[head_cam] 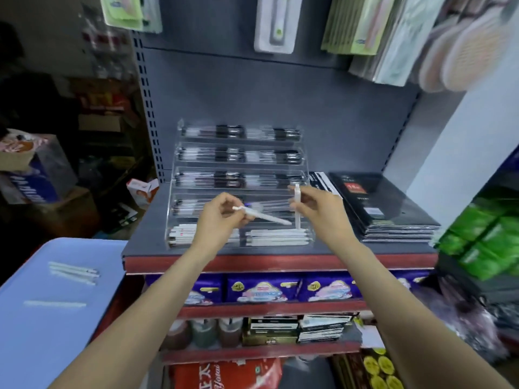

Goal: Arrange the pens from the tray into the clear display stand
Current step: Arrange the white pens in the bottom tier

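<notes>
A clear tiered display stand (307,164) sits on the grey shelf, its upper rows filled with black-and-clear pens and its bottom row with white pens (278,237). My left hand (217,217) pinches a white pen (266,216) that lies nearly level, tip pointing right, over the lower rows. My right hand (314,206) holds another white pen (297,209) upright just in front of the stand. At the lower left is a light blue tray (56,332) with several white pens (74,272) lying on it.
A stack of black notebooks (387,209) lies right of the stand. Green packets (483,237) sit at the far right. Packaged goods hang above the shelf. Purple packs and jars fill the lower shelves. Cardboard boxes (33,175) are piled at the left.
</notes>
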Tool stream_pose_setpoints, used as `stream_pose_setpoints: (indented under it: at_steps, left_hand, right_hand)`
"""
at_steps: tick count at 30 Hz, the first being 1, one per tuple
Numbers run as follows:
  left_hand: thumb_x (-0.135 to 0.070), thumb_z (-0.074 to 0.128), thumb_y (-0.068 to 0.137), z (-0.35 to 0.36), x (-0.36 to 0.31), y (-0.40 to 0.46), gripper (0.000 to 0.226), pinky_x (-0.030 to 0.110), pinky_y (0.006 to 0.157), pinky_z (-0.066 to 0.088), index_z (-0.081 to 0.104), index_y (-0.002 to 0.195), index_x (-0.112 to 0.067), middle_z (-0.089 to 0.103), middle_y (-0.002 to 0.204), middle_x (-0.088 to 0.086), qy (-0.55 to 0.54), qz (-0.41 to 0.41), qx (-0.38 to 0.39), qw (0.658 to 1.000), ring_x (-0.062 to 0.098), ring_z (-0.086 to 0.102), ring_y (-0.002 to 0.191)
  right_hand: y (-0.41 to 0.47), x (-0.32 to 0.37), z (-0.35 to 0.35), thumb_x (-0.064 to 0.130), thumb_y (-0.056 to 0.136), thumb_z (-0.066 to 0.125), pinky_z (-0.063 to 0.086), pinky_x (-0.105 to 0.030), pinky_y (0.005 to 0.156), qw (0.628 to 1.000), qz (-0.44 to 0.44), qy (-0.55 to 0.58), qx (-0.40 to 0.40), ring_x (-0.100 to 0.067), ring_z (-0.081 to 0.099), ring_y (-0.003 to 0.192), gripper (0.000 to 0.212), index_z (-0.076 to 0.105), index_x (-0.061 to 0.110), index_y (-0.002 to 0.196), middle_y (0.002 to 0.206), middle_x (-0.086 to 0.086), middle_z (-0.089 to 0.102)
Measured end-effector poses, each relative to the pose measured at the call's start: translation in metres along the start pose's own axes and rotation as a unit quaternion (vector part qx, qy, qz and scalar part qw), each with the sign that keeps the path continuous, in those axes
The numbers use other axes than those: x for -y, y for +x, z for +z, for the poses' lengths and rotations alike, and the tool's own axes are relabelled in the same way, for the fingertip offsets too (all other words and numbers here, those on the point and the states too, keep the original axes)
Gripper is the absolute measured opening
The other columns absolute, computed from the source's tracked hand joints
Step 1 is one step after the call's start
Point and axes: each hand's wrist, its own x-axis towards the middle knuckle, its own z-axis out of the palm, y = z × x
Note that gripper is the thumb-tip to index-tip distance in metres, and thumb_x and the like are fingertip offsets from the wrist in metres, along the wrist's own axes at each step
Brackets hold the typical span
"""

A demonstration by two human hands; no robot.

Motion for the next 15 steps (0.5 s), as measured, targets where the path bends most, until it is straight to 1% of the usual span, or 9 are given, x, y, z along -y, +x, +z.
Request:
stream_pose_setpoints:
  at_steps: [2, 3, 6, 7, 8, 10, 13, 14, 15]
  left_hand:
    - [0.007, 0.057, 0.086, 0.005, 0.014, 0.001, 0.02, 0.019, 0.065, 0.056, 0.053, 0.076, -0.009, 0.066, 0.083, 0.018, 0.018, -0.021, -0.009, 1.0, 0.013, 0.071, 0.069]
    - [0.007, 0.057, 0.086, 0.008, 0.02, 0.002, 0.02, 0.019, 0.065, 0.056, 0.053, 0.076, -0.009, 0.065, 0.082, 0.017, 0.027, -0.029, -0.014, 0.999, 0.012, 0.071, 0.068]
    - [0.003, 0.063, 0.084, 0.015, 0.03, 0.005, 0.017, 0.02, 0.069, 0.054, 0.057, 0.077, -0.012, 0.066, 0.078, 0.008, 0.117, -0.027, -0.03, 0.992, 0.009, 0.069, 0.067]
    - [-0.001, 0.065, 0.083, 0.017, 0.031, 0.007, 0.013, 0.015, 0.068, 0.051, 0.059, 0.079, -0.012, 0.066, 0.077, 0.004, 0.171, -0.015, -0.03, 0.985, 0.009, 0.066, 0.068]
    - [-0.004, 0.067, 0.082, 0.019, 0.031, 0.008, 0.009, 0.011, 0.066, 0.047, 0.062, 0.08, -0.012, 0.065, 0.077, 0.002, 0.232, 0.004, -0.025, 0.972, 0.011, 0.063, 0.069]
    - [-0.012, 0.067, 0.083, 0.02, 0.031, 0.011, 0.004, 0.018, 0.071, 0.045, 0.068, 0.087, -0.012, 0.065, 0.085, 0.003, 0.371, 0.059, -0.003, 0.927, 0.016, 0.058, 0.079]
    - [-0.02, 0.063, 0.087, 0.022, 0.033, 0.015, 0.018, 0.034, 0.087, 0.043, 0.07, 0.104, -0.015, 0.062, 0.102, 0.005, 0.541, 0.085, 0.042, 0.836, 0.025, 0.051, 0.102]
    - [-0.02, 0.062, 0.088, 0.023, 0.033, 0.015, 0.022, 0.034, 0.089, 0.042, 0.068, 0.109, -0.016, 0.061, 0.105, 0.005, 0.551, 0.081, 0.047, 0.829, 0.025, 0.05, 0.105]
    - [-0.019, 0.061, 0.089, 0.024, 0.034, 0.016, 0.024, 0.033, 0.09, 0.042, 0.067, 0.112, -0.016, 0.062, 0.106, 0.005, 0.535, 0.085, 0.046, 0.839, 0.024, 0.05, 0.105]
  right_hand:
    - [0.0, -0.01, -0.003, 0.011, 0.086, 0.064, 0.049, -0.01, 0.073, 0.999, 0.025, 0.038, -0.007, -0.014, 0.066, 0.082, 0.014, 0.063, 0.01, 0.1, 0.093, -0.006, 0.072]
    - [0.0, -0.015, -0.004, 0.01, 0.086, 0.064, 0.049, -0.008, 0.073, 0.998, 0.032, 0.057, -0.009, -0.013, 0.066, 0.082, 0.015, 0.061, 0.011, 0.101, 0.094, -0.005, 0.072]
    - [0.001, -0.026, -0.002, 0.009, 0.086, 0.064, 0.054, -0.024, 0.082, 0.997, 0.024, 0.078, -0.011, -0.014, 0.067, 0.086, 0.013, 0.059, 0.011, 0.098, 0.093, -0.005, 0.072]
    - [0.001, -0.028, -0.001, 0.009, 0.086, 0.064, 0.053, -0.024, 0.083, 0.997, 0.015, 0.068, -0.011, -0.014, 0.066, 0.086, 0.014, 0.06, 0.011, 0.1, 0.092, -0.005, 0.072]
    - [0.001, -0.03, -0.001, 0.01, 0.086, 0.064, 0.051, -0.018, 0.081, 0.999, 0.007, 0.053, -0.011, -0.014, 0.065, 0.084, 0.016, 0.062, 0.01, 0.102, 0.091, -0.004, 0.07]
    - [0.002, -0.032, 0.0, 0.01, 0.086, 0.064, 0.043, -0.003, 0.072, 0.999, -0.009, 0.034, -0.012, -0.012, 0.061, 0.08, 0.018, 0.065, 0.01, 0.104, 0.09, -0.005, 0.068]
    - [0.003, -0.032, 0.005, 0.009, 0.085, 0.064, 0.042, -0.006, 0.073, 0.999, -0.028, 0.03, -0.008, -0.014, 0.061, 0.08, 0.02, 0.069, 0.01, 0.105, 0.092, -0.008, 0.067]
    - [0.004, -0.032, 0.007, 0.009, 0.085, 0.064, 0.041, -0.008, 0.072, 0.999, -0.038, 0.023, -0.003, -0.014, 0.059, 0.078, 0.02, 0.07, 0.011, 0.105, 0.09, -0.009, 0.066]
    - [0.004, -0.032, 0.01, 0.01, 0.085, 0.065, 0.041, -0.009, 0.072, 0.999, -0.048, 0.016, 0.003, -0.012, 0.058, 0.076, 0.02, 0.07, 0.011, 0.105, 0.088, -0.008, 0.065]
